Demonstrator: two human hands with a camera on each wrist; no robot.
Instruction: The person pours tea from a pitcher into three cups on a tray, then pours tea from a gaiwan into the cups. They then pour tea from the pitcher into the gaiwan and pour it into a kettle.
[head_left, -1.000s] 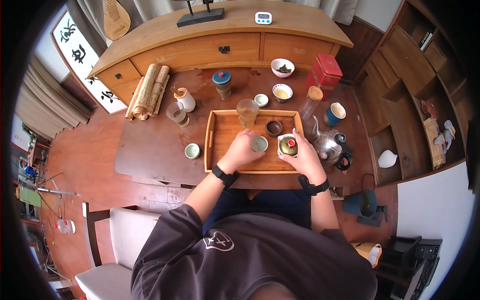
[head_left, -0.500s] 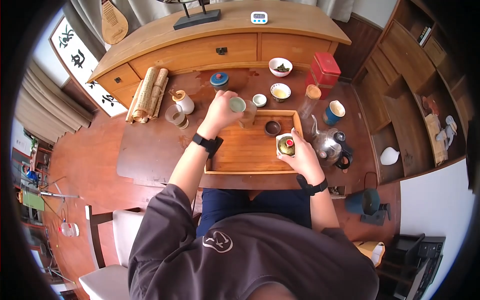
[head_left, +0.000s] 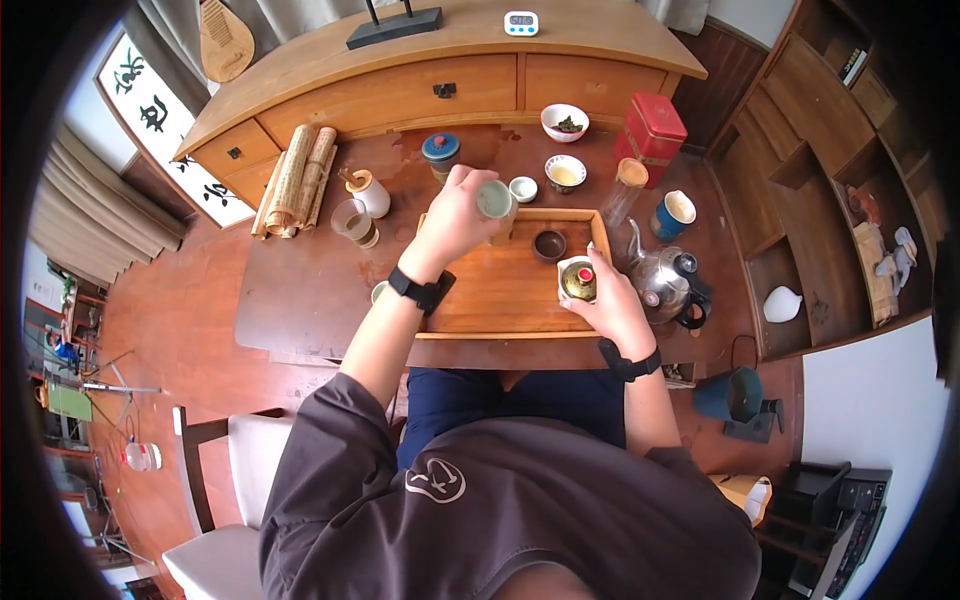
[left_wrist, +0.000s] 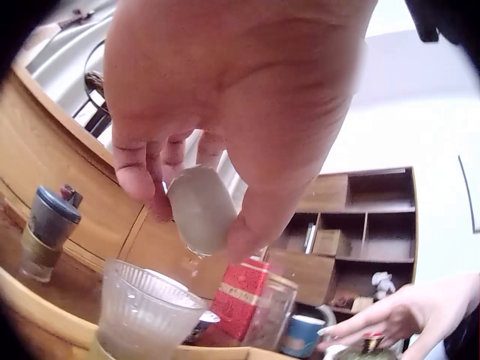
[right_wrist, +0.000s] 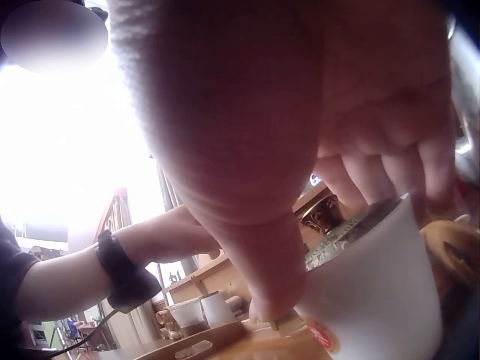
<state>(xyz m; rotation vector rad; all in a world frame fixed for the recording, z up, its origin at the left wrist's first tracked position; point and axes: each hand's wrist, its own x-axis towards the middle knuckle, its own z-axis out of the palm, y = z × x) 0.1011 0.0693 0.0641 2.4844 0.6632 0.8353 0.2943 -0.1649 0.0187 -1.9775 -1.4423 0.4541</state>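
Note:
My left hand [head_left: 455, 218] pinches a small pale green teacup [head_left: 494, 199] between thumb and fingers. In the left wrist view the teacup [left_wrist: 202, 211] is tipped, with drops below its rim, above a ribbed glass [left_wrist: 142, 311]. That glass stands at the tray's far side, largely hidden under the teacup in the head view. My right hand [head_left: 618, 308] grips a white gaiwan [right_wrist: 375, 289], thumb on one side and fingers on the other. Its green lid [head_left: 579, 284] with a red knob is on. A dark brown cup [head_left: 548, 246] sits just beyond the gaiwan on the wooden tray [head_left: 490, 305].
A steel kettle [head_left: 662, 285] stands right of the tray, near a blue cup [head_left: 674, 214] and a red tin [head_left: 655, 135]. Behind the tray are a small white cup [head_left: 523, 189] and a bowl of tea [head_left: 566, 174]. Another glass [head_left: 355, 224] stands to the left.
My left hand has lifted the pale green teacup off the tray, carried it forward, then slightly right over the ribbed glass. My right hand has stayed at the gaiwan.

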